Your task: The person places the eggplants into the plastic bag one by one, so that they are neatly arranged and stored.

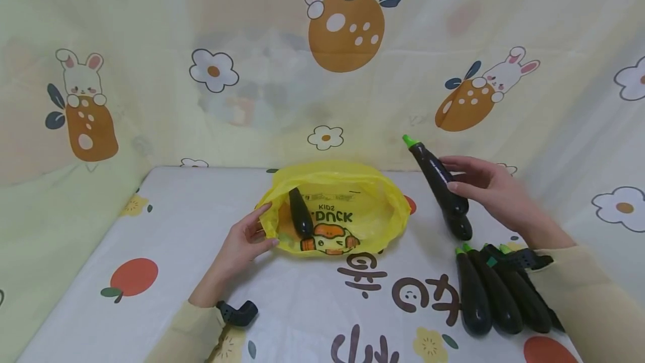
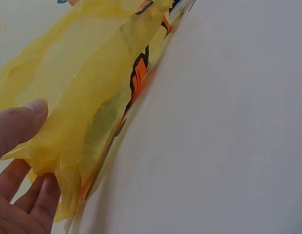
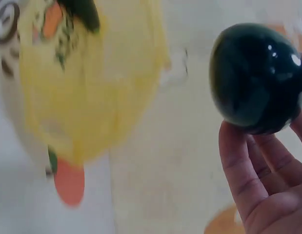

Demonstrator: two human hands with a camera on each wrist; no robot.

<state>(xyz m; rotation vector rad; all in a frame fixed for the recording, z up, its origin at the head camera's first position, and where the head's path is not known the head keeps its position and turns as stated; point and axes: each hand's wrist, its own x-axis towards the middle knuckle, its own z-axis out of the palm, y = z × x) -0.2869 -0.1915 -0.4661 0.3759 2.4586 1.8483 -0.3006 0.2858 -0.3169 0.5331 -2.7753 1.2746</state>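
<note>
A yellow plastic bag [image 1: 383, 223] with a duck print lies with its mouth open, and a dark eggplant [image 1: 300, 214] shows inside it. My left hand [image 1: 244, 242] pinches the bag's left rim between thumb and fingers; the left wrist view shows the thin bag film [image 2: 77, 97] bunched there. To the right of the bag, my right hand [image 1: 489, 186] grips a glossy eggplant [image 1: 435, 170], its green stem up and to the left. In the right wrist view that eggplant's round end [image 3: 255, 80] faces the camera. Another dark rounded end [image 1: 459, 227] appears just below it.
Several eggplants [image 1: 473, 296] lie side by side at the table's right, beneath my right forearm. A white printed cloth [image 1: 186, 251] covers the table. A patterned curtain [image 1: 252, 111] hangs behind it. Black straps with devices [image 1: 239, 313] sit on both wrists.
</note>
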